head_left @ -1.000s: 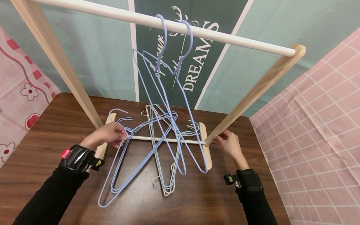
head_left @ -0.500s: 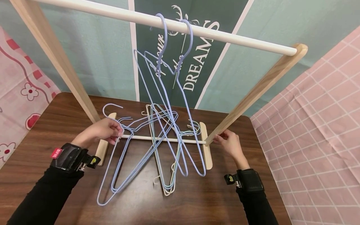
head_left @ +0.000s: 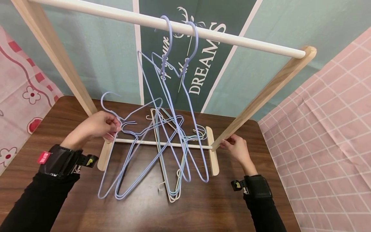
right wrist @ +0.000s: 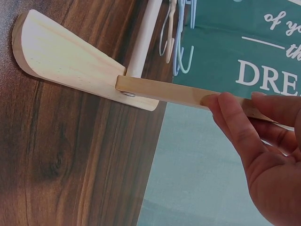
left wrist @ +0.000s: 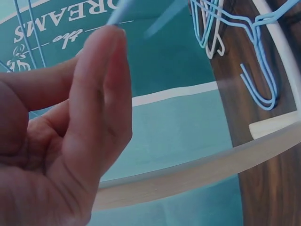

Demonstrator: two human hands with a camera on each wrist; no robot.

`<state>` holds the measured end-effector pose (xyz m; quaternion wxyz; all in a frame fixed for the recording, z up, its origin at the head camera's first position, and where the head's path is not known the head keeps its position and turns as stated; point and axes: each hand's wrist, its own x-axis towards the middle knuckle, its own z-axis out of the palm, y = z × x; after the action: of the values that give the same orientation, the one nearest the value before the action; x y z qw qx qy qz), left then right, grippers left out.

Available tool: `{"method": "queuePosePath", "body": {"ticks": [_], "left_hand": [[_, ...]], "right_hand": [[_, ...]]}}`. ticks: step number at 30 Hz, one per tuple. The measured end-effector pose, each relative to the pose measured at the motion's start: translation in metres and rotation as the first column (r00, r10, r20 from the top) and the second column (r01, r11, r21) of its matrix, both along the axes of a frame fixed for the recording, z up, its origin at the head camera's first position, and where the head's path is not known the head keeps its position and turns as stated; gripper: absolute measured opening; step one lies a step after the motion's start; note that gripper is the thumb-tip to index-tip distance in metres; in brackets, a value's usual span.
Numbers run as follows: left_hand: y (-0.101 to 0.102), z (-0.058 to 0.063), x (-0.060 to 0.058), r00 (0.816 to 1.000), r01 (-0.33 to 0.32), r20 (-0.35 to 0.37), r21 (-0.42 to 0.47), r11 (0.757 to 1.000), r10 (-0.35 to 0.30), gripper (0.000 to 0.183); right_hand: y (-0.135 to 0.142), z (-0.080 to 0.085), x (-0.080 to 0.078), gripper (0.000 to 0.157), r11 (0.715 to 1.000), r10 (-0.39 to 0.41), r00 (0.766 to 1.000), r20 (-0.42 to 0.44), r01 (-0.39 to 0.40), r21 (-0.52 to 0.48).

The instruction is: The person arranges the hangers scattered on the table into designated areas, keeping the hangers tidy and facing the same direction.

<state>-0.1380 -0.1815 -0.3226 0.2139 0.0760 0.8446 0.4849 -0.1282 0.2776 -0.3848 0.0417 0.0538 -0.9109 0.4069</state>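
Note:
My left hand (head_left: 99,125) pinches a light-blue clothes hanger (head_left: 102,100) near its neck, raised at the left with its hook upward. In the left wrist view, blurred parts of that hanger (left wrist: 121,12) show at my fingertips. My right hand (head_left: 236,149) holds the lower part of the clothes rack's right post (head_left: 261,100) between thumb and fingers; the right wrist view shows this grip on the wooden post (right wrist: 169,92). Two more blue hangers (head_left: 169,42) hang from the white top rod (head_left: 237,40). Several blue hangers (head_left: 145,169) lie below, across the lower bar (head_left: 147,142).
White and pale hangers (head_left: 163,175) lie among the blue ones on the brown wooden table (head_left: 203,206). The left post (head_left: 62,69) rises beside my left hand. Wooden feet (head_left: 214,161) support the rack. A teal printed cloth (head_left: 104,64) hangs behind; pink cloth (head_left: 327,129) borders the right.
My left hand has moved left and upward, lifting the hanger so its hook rises away from the others. My right hand stays on the post.

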Motion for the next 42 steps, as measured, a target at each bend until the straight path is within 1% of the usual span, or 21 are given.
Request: {"method": "queuePosePath", "body": {"ticks": [4,12,20,27,32,37,42], "left_hand": [[-0.001,0.004,0.001,1.000,-0.012,-0.015,-0.009,1.000,0.012,0.009],[0.001,0.010,0.002,0.999,-0.039,-0.001,-0.030,0.999,0.039,0.010],[0.003,0.011,0.001,0.997,-0.070,0.028,0.004,0.998,0.070,0.009],[0.002,0.007,0.002,0.996,-0.083,-0.010,0.019,0.996,0.084,0.017],[0.002,0.006,0.003,0.995,-0.095,-0.008,0.036,0.995,0.095,0.016],[0.004,0.008,0.003,0.994,-0.105,-0.012,0.065,0.992,0.106,0.013],[0.006,0.012,0.004,0.992,-0.119,-0.034,0.049,0.992,0.120,0.011]], "right_hand": [[0.000,0.000,0.000,0.013,1.000,-0.002,1.000,0.000,0.002,0.004],[0.001,-0.001,-0.001,0.014,1.000,-0.006,1.000,0.001,0.006,0.010],[-0.001,0.000,0.000,0.013,1.000,-0.009,1.000,-0.007,0.009,0.009],[-0.001,0.001,0.001,0.014,1.000,-0.008,1.000,-0.004,0.008,0.004],[-0.001,0.001,0.001,0.014,0.999,-0.012,1.000,-0.003,0.012,0.030],[0.000,0.000,0.001,0.017,0.998,-0.020,1.000,0.010,0.019,0.057],[0.000,0.001,0.000,0.019,0.999,-0.018,0.999,0.042,0.017,0.035]]}}
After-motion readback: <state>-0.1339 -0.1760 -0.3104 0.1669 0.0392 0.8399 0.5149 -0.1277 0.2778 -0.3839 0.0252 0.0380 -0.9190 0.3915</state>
